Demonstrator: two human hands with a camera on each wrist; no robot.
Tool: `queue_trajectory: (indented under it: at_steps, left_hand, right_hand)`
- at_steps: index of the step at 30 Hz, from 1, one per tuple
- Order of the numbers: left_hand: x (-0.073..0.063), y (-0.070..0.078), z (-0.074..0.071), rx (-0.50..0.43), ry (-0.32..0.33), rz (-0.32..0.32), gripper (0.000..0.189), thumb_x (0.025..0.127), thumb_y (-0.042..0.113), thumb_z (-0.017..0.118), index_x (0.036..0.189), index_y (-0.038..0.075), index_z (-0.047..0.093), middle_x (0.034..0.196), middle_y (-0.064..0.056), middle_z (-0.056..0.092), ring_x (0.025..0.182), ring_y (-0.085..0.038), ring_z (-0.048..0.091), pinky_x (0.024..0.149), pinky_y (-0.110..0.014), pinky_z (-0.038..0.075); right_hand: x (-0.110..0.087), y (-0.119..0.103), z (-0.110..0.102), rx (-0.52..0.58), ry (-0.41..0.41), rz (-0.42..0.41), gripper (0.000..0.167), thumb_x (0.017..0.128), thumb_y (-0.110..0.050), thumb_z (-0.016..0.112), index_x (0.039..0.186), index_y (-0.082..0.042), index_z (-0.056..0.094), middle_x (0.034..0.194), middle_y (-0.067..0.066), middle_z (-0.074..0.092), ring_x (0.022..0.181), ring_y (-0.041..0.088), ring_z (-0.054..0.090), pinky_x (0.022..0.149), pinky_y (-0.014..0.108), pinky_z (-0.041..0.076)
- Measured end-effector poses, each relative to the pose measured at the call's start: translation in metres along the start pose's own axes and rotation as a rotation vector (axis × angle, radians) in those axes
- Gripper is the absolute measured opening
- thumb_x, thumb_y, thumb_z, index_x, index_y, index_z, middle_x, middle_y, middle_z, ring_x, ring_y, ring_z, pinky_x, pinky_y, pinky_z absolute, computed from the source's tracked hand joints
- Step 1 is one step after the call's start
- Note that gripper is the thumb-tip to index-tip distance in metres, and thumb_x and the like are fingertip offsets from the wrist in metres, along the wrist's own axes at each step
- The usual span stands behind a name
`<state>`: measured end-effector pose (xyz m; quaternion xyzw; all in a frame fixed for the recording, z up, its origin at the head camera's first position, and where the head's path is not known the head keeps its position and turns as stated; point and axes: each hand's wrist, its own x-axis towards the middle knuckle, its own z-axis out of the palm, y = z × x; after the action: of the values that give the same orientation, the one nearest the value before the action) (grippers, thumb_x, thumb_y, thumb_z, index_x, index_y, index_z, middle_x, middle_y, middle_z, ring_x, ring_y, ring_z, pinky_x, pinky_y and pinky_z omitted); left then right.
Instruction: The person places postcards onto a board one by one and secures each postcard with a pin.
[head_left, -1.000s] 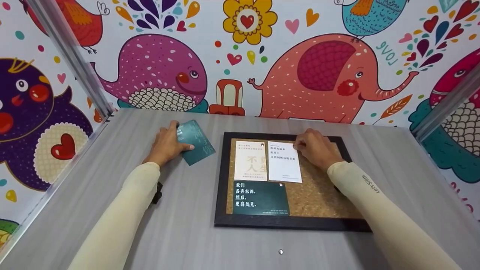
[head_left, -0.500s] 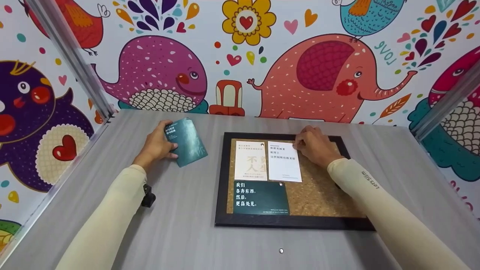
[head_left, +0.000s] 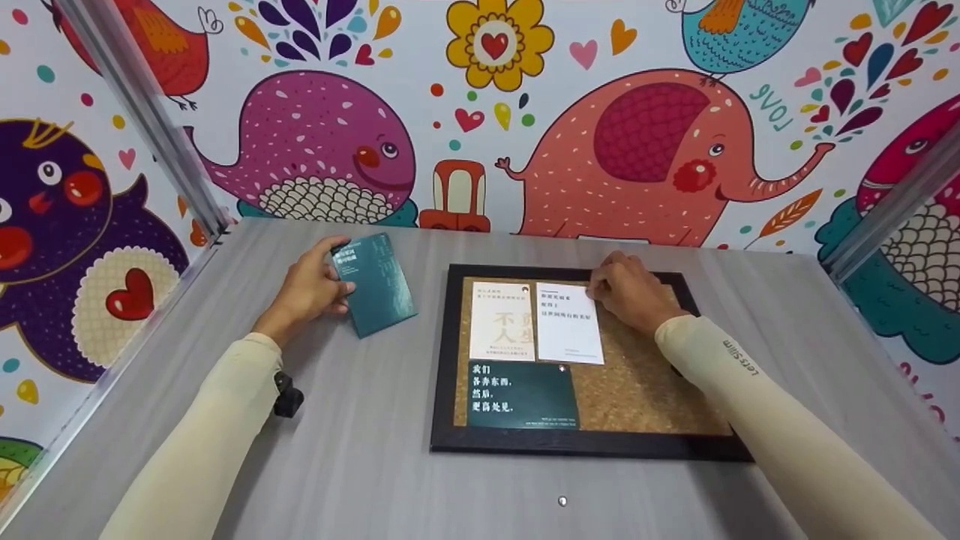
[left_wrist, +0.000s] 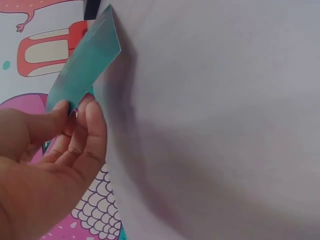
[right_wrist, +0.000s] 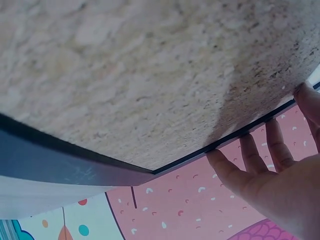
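My left hand point(head_left: 306, 289) holds a dark teal postcard point(head_left: 379, 289) with white print, tilted above the tabletop. In the left wrist view, its thumb and fingers pinch the lower end of the card. My right hand point(head_left: 634, 296) is at the upper right corner of a white postcard point(head_left: 568, 330) on the framed corkboard point(head_left: 637, 390). Some right fingertips point(right_wrist: 214, 156) touch the frame's edge in the right wrist view. Whether something small lies under the thumb and forefinger is hidden. Left of that postcard is a cream one point(head_left: 501, 326); a dark green postcard point(head_left: 521, 397) lies below.
A small shiny pushpin-like piece point(head_left: 562, 501) lies on the grey table point(head_left: 360, 450) in front of the board. Cartoon-printed panels point(head_left: 495, 150) close off the back and sides, with metal posts point(head_left: 142, 105) at the corners.
My left hand has moved slightly left and turned the teal postcard more upright, lifting it off the table. My right hand stays at the white postcard's corner.
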<state>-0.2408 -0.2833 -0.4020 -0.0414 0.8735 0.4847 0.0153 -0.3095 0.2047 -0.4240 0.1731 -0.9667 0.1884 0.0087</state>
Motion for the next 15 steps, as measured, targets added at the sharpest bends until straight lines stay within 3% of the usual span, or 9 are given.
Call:
queue_trajectory:
  at_steps: [4, 7, 11, 15]
  left_hand:
    - [-0.001, 0.006, 0.001, -0.062, 0.006, 0.011, 0.082, 0.103, -0.013, 0.066, 0.173, 0.015, 0.033, 0.100, -0.016, 0.058, 0.075, -0.019, 0.067, 0.069, -0.032, 0.065]
    - [-0.001, 0.011, 0.003, -0.114, 0.010, 0.027, 0.081, 0.102, -0.013, 0.068, 0.171, 0.014, 0.035, 0.094, -0.015, 0.060, 0.071, -0.017, 0.067, 0.067, -0.031, 0.064]
    - [-0.002, 0.018, 0.011, -0.159, -0.007, 0.051, 0.081, 0.101, -0.013, 0.069, 0.171, 0.012, 0.036, 0.089, -0.014, 0.063, 0.067, -0.016, 0.067, 0.065, -0.030, 0.062]
    - [-0.004, 0.027, 0.023, -0.180, -0.036, 0.069, 0.079, 0.100, -0.014, 0.069, 0.169, 0.010, 0.038, 0.090, -0.015, 0.065, 0.066, -0.017, 0.067, 0.064, -0.031, 0.062]
  right_hand:
    - [0.000, 0.000, -0.001, 0.006, -0.005, 0.016, 0.018, 0.105, -0.009, 0.073, 0.115, -0.015, 0.086, 0.125, 0.010, 0.065, 0.119, 0.033, 0.056, 0.106, 0.072, 0.051]
    - [0.001, 0.000, -0.001, 0.005, -0.003, -0.012, 0.017, 0.104, -0.006, 0.073, 0.112, -0.012, 0.087, 0.123, 0.012, 0.066, 0.117, 0.033, 0.057, 0.106, 0.065, 0.054]
    - [0.002, -0.001, -0.001, -0.007, 0.002, -0.044, 0.016, 0.102, -0.002, 0.074, 0.108, -0.010, 0.087, 0.119, 0.014, 0.067, 0.115, 0.034, 0.058, 0.104, 0.056, 0.058]
    - [0.003, -0.001, 0.000, -0.003, -0.001, -0.040, 0.015, 0.102, -0.004, 0.076, 0.110, -0.010, 0.087, 0.119, 0.013, 0.067, 0.114, 0.033, 0.058, 0.104, 0.056, 0.058]
